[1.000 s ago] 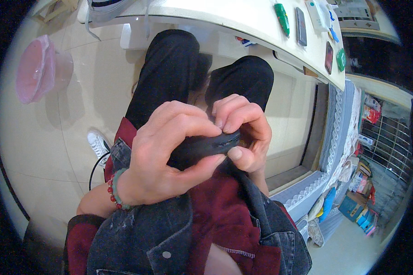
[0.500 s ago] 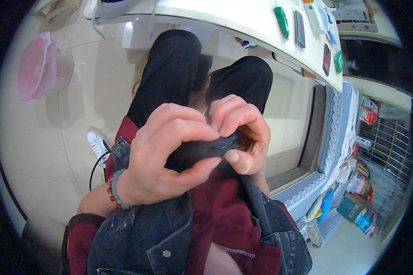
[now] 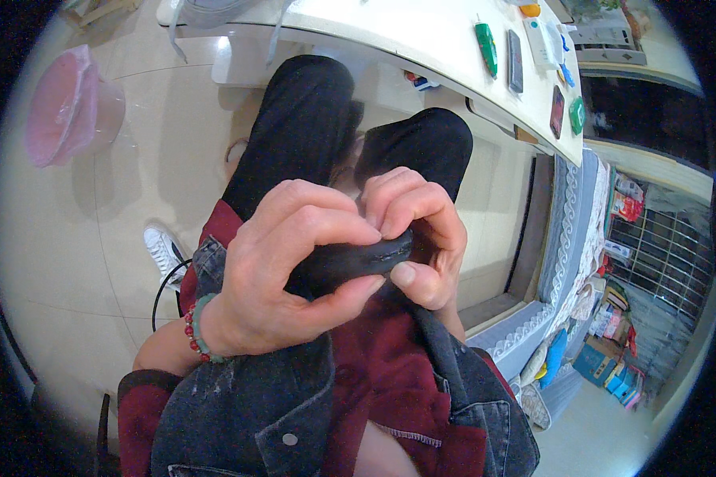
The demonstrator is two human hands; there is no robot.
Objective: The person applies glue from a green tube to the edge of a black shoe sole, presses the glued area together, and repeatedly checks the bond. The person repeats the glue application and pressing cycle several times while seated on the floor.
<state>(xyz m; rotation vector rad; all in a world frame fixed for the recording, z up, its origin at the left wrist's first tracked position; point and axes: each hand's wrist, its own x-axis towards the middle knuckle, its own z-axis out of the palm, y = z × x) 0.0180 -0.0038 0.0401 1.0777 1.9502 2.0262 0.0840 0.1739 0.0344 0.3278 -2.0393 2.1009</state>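
A smooth black rounded object [image 3: 348, 258] is held up in front of my lap, a thin seam or slit along its edge. I cannot make out its exact kind. My left hand [image 3: 274, 258], with a beaded bracelet at the wrist, grips it from the left, thumb below and fingers above. On the right end, the bent fingers and thumb of my right hand [image 3: 433, 230] pinch it. Both hands' fingertips nearly meet around the seam. Much of the object's left part is hidden within my left hand.
Ahead stands a white table [image 3: 422, 44] bearing a green tool-like item [image 3: 486, 49], a dark grey bar [image 3: 515, 62] and a dark red flat item [image 3: 558, 111]. A pink lined bin [image 3: 95, 119] is on the floor at left. Books and boxes [image 3: 597, 362] are stacked at right.
Both hands keep nearly the same hold on the black object. The surroundings have shifted slightly in view, as the camera has moved a little.
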